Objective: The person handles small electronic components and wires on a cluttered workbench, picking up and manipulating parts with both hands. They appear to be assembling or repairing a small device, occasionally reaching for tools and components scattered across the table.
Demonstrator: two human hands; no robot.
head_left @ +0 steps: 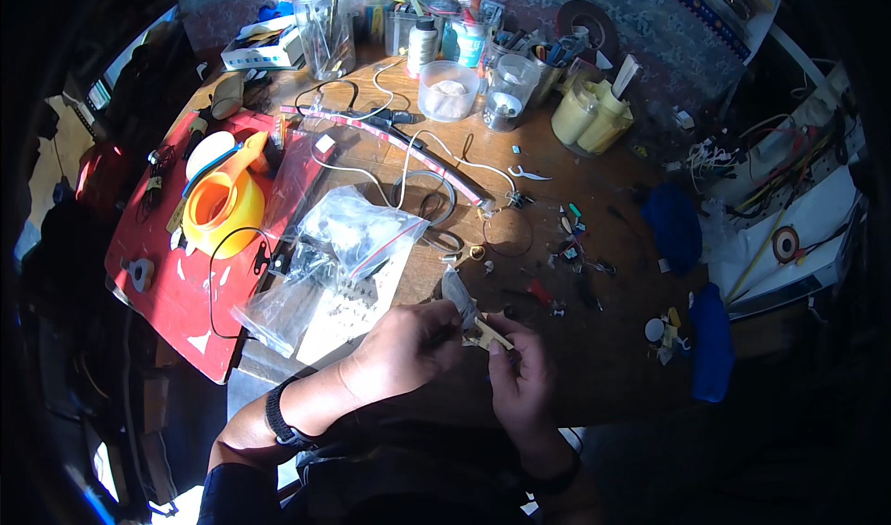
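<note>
Over the front of the wooden table my left hand (408, 344) is closed, its fingertips hidden. Right beside those fingers rises a grey, film-like piece (457, 293), perhaps a small plastic bag; whether the hand grips it I cannot tell. My right hand (520, 362) pinches a small flat beige piece (494, 334) between thumb and fingers, touching or close to the grey piece. Left of my hands lie a clear zip bag (357, 233) with a red seal line and a white sheet (348, 307) partly under it.
A yellow-orange funnel-shaped container (223, 214) rests on a red mat (172, 274) at left. Small electronic parts (575, 246) lie scattered right of centre. Tubs, a bottle (422, 47) and a tool jar (325, 38) line the back. Blue cloth-like pieces (672, 228) lie at right.
</note>
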